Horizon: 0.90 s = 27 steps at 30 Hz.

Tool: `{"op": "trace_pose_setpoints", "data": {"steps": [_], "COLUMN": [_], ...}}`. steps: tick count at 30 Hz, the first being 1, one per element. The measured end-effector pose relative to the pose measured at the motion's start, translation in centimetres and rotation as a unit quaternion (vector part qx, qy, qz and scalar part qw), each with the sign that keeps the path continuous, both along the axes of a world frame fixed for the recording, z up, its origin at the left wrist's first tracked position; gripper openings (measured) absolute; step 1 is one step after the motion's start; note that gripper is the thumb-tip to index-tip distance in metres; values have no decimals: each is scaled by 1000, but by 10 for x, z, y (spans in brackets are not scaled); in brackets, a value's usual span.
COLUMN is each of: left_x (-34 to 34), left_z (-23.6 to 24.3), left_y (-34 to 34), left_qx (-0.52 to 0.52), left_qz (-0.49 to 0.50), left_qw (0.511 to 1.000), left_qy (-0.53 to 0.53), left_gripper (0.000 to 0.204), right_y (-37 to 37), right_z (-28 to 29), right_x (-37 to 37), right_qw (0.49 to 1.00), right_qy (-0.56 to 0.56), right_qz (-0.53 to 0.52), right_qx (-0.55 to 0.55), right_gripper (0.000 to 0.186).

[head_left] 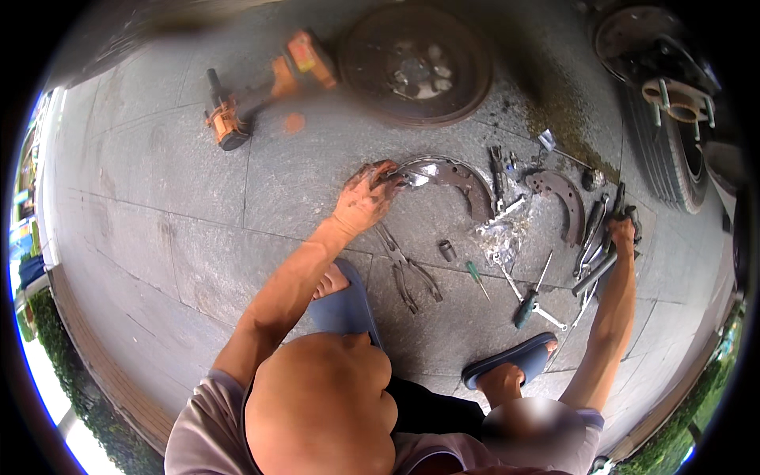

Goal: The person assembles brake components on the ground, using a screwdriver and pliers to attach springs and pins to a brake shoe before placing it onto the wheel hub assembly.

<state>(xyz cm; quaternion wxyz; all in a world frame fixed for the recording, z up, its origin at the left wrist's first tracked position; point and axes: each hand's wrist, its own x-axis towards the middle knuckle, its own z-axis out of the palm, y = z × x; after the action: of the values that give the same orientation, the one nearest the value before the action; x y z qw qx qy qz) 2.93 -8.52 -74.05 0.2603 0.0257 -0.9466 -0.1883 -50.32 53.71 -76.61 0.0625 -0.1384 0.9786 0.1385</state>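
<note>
"Left side?"
"Left hand (370,192), fingers closed round the left end of one curved brown metal brake shoe (473,188), mid-scene; right end near crumpled clear plastic (507,235)."
"Right side?"
"Second curved brown metal shoe (568,199); right hand (623,232), fingers curled at dark metal tools (621,195); what it grips, cannot tell."

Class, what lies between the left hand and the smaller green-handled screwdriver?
In the head view, a short dark cylinder lies between the left hand and that screwdriver.
</note>
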Motion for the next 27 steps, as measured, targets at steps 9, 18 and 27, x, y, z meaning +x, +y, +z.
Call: {"op": "trace_pose_setpoints", "data": {"steps": [9, 18, 27], "left_x": [14, 40, 18], "left_z": [-5, -1, -9], "left_y": [-2, 16, 32], "left_qx": [41, 84, 117], "left_qz": [-3, 137, 211], "left_qw": [998, 983, 970], "left_qy": [-40, -83, 12], "left_gripper": [40, 33, 19], "right_y": [-132, -300, -402], "right_z": [87, 158, 146], "right_x": [145, 330, 416], "right_qw": [859, 736, 747], "right_qy": [-27, -470, -493], "right_qz": [-242, 18, -37], "right_qx": [-451, -487, -444], "right_gripper": [35, 67, 62]}}
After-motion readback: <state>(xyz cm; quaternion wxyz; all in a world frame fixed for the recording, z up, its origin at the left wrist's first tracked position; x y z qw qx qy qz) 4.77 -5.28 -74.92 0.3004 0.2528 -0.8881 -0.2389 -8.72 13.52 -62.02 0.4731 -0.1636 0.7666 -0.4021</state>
